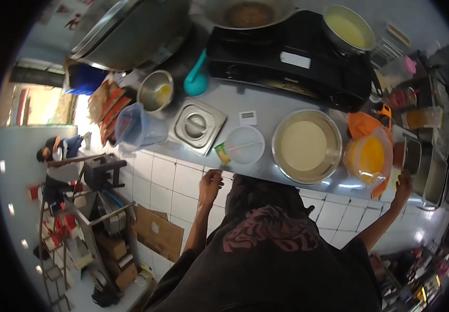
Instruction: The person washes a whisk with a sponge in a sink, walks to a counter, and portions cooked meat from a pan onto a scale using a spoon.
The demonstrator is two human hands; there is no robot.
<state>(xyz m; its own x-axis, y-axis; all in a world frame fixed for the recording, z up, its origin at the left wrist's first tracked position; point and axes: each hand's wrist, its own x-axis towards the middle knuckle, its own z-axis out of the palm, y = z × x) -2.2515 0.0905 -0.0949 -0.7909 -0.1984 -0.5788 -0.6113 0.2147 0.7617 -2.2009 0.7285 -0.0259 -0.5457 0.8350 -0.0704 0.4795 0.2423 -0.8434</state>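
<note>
My left hand [211,185] hangs at the counter's front edge, its fingers loosely curled with nothing visible in them. Nearest to it are a small green-and-yellow packet [222,154] and a round translucent plastic lid or dish [248,145] with a thin stick across it. At the far right, my right hand [403,188] is beside a clear jug of yellow-orange liquid [370,158], fingers extended and apart from the jug. A large steel bowl of pale cream batter [305,144] sits between the hands. A small digital timer or scale [248,118] lies behind the lid.
A black gas stove [287,62] holds a wok [248,15] and a pot of yellow liquid [348,30]. A lidded steel container [197,126], a clear jug [139,127], a steel bowl [155,91] and a teal ladle [196,83] stand left. An orange cloth [364,124] lies right.
</note>
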